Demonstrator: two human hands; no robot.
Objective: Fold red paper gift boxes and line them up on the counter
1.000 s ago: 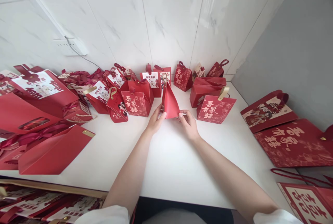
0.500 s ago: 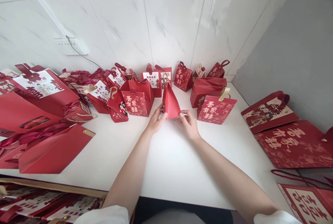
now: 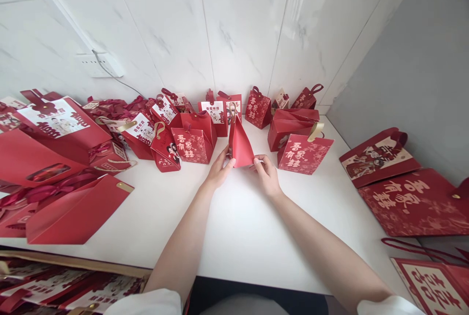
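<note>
Clerk: Surface, then item?

Operator: On my feed, one white desk (image 3: pixel 249 227). One red box (image 3: pixel 242 146), tapering to its top, held over mid-desk, just in front of a row of printed boxes (image 3: pixel 213 114).

Clerk: Handling?

Operator: Folded card, I judge. Weight: light. Creased edges: stiff. Broad panel: yielding, easily dented. Finish: smooth, perhaps a little slippery. Best hold: low side edges and bottom corners, lightly; I would spare the panel's middle.

Clerk: Fingers?

Operator: Left hand (image 3: pixel 219 169): clamped on the lower left edge, thumb on the near side. Right hand (image 3: pixel 267 171): thumb and fingers pinching the lower right corner.

Clerk: Not verified?

Operator: Largest first. Far side and base of the box: hidden; I cannot tell whether it rests on the desk or hangs just above. Right fingers: partly tucked behind the corner. Smallest, a pale loop (image 3: pixel 235 108) at the peak: probably the handle; its fastening I cannot make out.
</note>
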